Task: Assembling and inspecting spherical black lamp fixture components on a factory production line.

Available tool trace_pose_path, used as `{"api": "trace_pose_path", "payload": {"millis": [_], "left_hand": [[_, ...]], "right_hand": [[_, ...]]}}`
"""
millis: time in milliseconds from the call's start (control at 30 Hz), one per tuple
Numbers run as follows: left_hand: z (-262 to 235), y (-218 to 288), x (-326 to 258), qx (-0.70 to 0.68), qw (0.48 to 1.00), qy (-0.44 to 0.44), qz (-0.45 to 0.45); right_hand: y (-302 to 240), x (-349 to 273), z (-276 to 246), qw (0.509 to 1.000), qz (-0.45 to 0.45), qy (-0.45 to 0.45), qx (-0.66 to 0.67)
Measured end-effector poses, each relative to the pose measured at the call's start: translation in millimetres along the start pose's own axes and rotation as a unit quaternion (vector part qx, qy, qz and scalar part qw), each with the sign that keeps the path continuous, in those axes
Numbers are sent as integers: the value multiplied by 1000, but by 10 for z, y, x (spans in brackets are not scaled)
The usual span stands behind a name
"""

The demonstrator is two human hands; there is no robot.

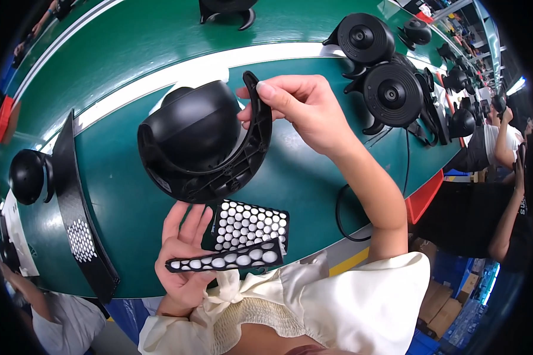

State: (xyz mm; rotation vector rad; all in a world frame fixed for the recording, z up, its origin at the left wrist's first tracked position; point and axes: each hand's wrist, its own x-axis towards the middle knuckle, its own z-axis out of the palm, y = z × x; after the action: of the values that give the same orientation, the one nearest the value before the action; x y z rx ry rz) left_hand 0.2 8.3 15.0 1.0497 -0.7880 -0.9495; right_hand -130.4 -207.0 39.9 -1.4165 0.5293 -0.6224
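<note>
Held a black dome housing (204, 130) over a green bench (314, 177)

Positioned at ten o'clock from frame centre. Pinched at the upper tip of its curved bracket (237, 177) by thumb and fingers of the right hand (308, 112), toward two o'clock. Approached from six by the left hand (180, 257), crossed by a white-dotted strip (231, 259); could not tell whether clenched on it. Seemed a handling step, calling for steady support. Included a red bin (425, 196) past three, cardboard boxes (444, 316) at four, contents indiscernible.
</note>
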Motion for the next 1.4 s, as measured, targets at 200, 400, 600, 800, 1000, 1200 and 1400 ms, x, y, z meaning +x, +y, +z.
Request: {"api": "trace_pose_path", "payload": {"millis": [200, 400, 600, 800, 1000, 1200, 1400], "left_hand": [[-74, 6, -10, -119, 992, -3, 45], [-112, 97, -41, 13, 998, 13, -62], [-77, 152, -34, 54, 998, -8, -16], [-147, 140, -72, 215, 975, -14, 52], [-125, 122, -69, 254, 960, -24, 119], [-109, 152, -72, 267, 957, -7, 110], [-51, 74, -69, 232, 969, 35, 81]], "right_hand": [[-115, 10, 156, 999, 7, 37, 3], [-311, -69, 189, 814, -321, 190, -444], [-507, -502, 763, 783, -285, -105, -543], [-440, -478, 796, 841, -243, -139, -463], [-467, -534, 850, 855, -252, -152, -427], [-434, -631, 886, 819, -268, -115, -495], [-277, -650, 922, 842, -295, -77, -446]]}}
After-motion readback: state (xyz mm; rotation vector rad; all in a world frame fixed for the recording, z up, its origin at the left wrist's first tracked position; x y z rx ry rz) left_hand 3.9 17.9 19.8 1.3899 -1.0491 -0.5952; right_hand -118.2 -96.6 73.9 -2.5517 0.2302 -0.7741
